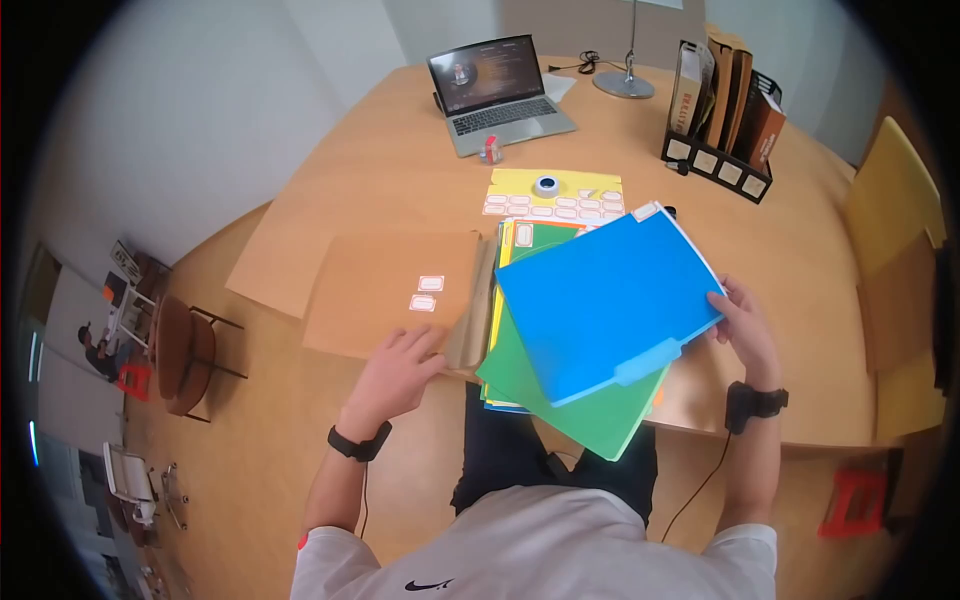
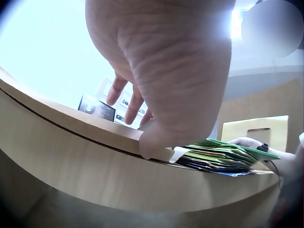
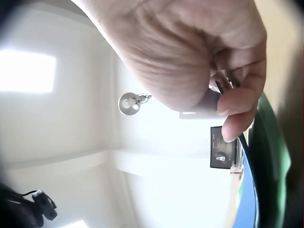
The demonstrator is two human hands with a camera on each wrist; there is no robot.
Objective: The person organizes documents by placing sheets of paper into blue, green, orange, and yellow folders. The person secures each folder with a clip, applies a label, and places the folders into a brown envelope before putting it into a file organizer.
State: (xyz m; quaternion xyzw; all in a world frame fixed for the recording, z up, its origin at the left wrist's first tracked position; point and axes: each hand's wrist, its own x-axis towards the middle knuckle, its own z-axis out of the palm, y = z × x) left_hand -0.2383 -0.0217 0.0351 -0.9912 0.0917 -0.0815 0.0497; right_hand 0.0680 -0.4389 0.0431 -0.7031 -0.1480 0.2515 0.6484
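My right hand (image 1: 745,322) pinches the right edge of a blue folder (image 1: 610,300), which lies tilted over a green folder (image 1: 600,425) on a stack of colored folders. The right wrist view shows the thumb and fingers (image 3: 237,102) closed on that edge. My left hand (image 1: 398,372) rests with relaxed fingers on the lower edge of a brown folder cover (image 1: 375,270) bearing two small labels (image 1: 431,284). In the left wrist view the left hand (image 2: 166,76) is at the table edge, beside the folder stack (image 2: 218,156).
Behind the stack lie a yellow sheet of labels (image 1: 500,182) and a small round white item (image 1: 546,187). Farther back stand a laptop (image 1: 510,125), a lamp base (image 1: 624,84) and a black file holder (image 1: 715,172). A yellow chair (image 1: 895,190) is at the right.
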